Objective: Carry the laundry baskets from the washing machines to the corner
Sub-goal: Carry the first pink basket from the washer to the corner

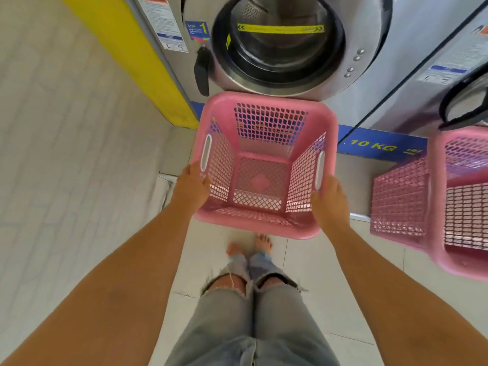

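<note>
We find the left hand (191,180) clamped on the near left rim of the pink basket (264,207), which lies at its 3 o'clock. The basket, empty, sits squarely between both hands before the washing machine (277,48), at 12 o'clock from us. The right hand (328,199) grips the opposite rim. A second basket (449,207) waits at 3 o'clock, nearer the right arm.

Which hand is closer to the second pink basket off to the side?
Right. The right hand grips the held basket on the side facing the second basket; the left hand grips the far side.
</note>
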A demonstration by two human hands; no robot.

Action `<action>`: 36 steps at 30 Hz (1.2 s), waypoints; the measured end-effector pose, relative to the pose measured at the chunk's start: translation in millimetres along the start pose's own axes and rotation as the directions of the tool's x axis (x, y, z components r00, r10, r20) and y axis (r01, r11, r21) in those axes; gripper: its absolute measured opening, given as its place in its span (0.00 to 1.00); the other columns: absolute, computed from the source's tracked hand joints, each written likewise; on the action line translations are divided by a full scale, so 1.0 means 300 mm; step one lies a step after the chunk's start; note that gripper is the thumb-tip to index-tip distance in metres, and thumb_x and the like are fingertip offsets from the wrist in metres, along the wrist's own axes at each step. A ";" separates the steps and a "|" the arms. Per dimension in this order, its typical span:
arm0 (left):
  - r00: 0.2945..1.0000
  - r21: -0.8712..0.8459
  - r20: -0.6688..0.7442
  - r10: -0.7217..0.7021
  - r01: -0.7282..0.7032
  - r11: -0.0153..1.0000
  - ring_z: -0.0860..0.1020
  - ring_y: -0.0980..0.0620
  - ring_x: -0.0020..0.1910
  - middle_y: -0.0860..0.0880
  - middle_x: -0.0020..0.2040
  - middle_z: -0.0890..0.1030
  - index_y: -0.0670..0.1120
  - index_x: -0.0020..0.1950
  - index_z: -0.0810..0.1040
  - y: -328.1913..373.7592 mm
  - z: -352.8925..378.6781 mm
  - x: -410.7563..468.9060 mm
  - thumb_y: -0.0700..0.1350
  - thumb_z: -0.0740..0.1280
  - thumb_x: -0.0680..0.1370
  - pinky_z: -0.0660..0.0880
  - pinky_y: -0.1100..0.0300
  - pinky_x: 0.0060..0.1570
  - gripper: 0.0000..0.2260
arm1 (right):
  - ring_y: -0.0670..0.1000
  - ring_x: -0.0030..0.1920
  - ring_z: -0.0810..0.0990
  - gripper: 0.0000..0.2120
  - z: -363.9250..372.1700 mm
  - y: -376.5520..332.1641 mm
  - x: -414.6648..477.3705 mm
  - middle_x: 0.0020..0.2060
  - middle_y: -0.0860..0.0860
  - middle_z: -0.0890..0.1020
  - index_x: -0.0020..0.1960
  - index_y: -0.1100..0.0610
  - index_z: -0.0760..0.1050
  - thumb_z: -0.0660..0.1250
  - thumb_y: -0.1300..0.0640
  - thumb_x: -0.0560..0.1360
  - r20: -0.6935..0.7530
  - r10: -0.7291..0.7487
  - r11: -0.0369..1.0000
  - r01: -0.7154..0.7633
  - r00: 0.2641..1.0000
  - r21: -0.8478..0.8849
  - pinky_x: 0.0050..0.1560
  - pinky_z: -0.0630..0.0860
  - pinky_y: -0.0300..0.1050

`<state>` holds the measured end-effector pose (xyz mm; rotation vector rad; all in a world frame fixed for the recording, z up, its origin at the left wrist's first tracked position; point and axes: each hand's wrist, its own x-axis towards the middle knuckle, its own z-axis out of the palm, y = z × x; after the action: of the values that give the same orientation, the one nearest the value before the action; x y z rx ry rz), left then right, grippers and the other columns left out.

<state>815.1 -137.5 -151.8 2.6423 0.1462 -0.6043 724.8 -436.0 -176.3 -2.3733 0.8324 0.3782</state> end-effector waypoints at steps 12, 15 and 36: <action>0.994 0.097 0.060 -0.092 0.085 0.992 0.64 0.35 0.72 0.42 0.77 0.58 0.55 0.79 0.45 -0.078 0.086 0.328 0.51 0.59 0.81 0.68 0.37 0.64 0.31 | 0.67 0.69 0.67 0.33 0.096 0.040 0.204 0.79 0.55 0.50 0.79 0.46 0.47 0.59 0.54 0.79 -0.072 -0.017 0.999 0.014 0.997 -0.041 0.64 0.68 0.62; 0.998 0.125 0.056 0.010 -0.017 0.992 0.68 0.35 0.70 0.43 0.79 0.54 0.56 0.79 0.41 -0.104 0.096 0.380 0.50 0.60 0.81 0.72 0.39 0.61 0.34 | 0.65 0.69 0.69 0.32 0.126 0.054 0.244 0.80 0.52 0.49 0.78 0.40 0.49 0.59 0.53 0.79 -0.129 -0.044 0.999 0.043 0.991 -0.014 0.59 0.73 0.62; 0.985 -0.055 -0.145 0.095 -0.104 0.993 0.77 0.40 0.59 0.43 0.67 0.71 0.60 0.76 0.63 -0.158 0.046 0.329 0.46 0.58 0.83 0.74 0.47 0.59 0.22 | 0.63 0.59 0.79 0.26 0.145 0.057 0.156 0.79 0.49 0.56 0.75 0.39 0.62 0.59 0.57 0.80 -0.202 -0.100 0.995 0.103 0.974 0.006 0.46 0.78 0.56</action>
<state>889.4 -99.8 -224.0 2.6135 0.0735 -0.3721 746.7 -442.3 -238.4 -2.4555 0.7959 0.0894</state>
